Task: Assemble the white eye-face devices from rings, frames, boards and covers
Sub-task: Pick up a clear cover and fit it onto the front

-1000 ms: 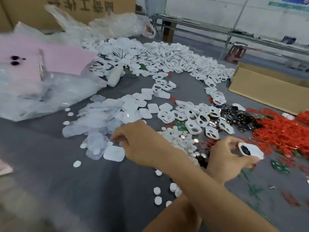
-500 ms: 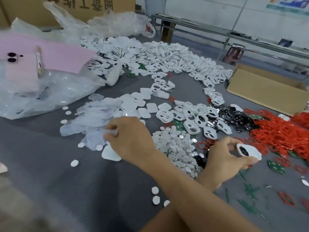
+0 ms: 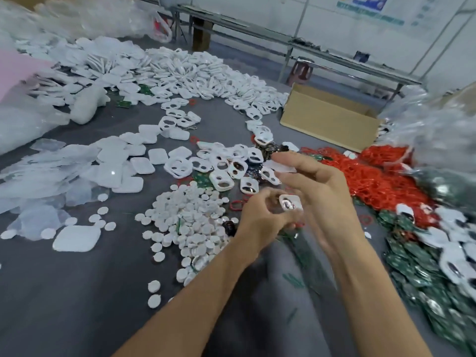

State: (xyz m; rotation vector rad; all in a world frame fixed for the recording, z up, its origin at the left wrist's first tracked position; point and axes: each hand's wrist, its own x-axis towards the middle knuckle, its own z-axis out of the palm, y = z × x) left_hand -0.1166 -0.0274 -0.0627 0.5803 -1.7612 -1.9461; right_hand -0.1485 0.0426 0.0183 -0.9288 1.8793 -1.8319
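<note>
A workshop's grey bench is strewn with white frames, red rings and green boards. Just above it the left hand has its grip closed on the rim of a half-built white device. It is probably light, stiff, smooth plastic, best held by its edges. The right hand has nearly straight fingers; I cannot tell if its grip holds anything. The wall poster is unreadable.

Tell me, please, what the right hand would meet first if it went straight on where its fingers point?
Probably the loose white frames lying just beyond the right hand; it hovers above them, so depth is uncertain.
</note>
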